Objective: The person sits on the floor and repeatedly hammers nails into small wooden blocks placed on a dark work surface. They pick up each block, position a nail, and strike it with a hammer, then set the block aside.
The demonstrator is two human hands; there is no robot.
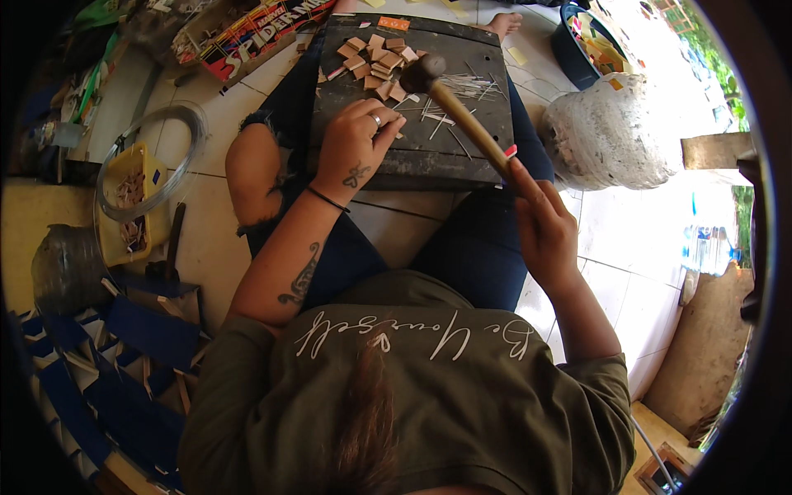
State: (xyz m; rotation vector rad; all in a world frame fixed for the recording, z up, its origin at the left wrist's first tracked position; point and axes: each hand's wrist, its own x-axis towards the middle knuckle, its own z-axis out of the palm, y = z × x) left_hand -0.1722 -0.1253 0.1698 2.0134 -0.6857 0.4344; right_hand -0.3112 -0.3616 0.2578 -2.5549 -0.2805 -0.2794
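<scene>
Wooden-handled, the hammer (462, 111) is hanging over the dark board (487, 58) lying across our lap, so blows land on something firm. Our right hand (544, 231) is clenching the handle's far end, giving swing. Our left hand (356, 148) is pressing fingertips down on the board, seemingly steadying a small piece we cannot make out. Thin nails (462, 87) and small wooden tiles (375, 58) are lying just beyond, within reach.

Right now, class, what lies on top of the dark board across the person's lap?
On the dark board lie small tan wooden squares and thin pale sticks. The left hand presses down there, hiding whatever it pins. The right hand raises a hammer above.
</scene>
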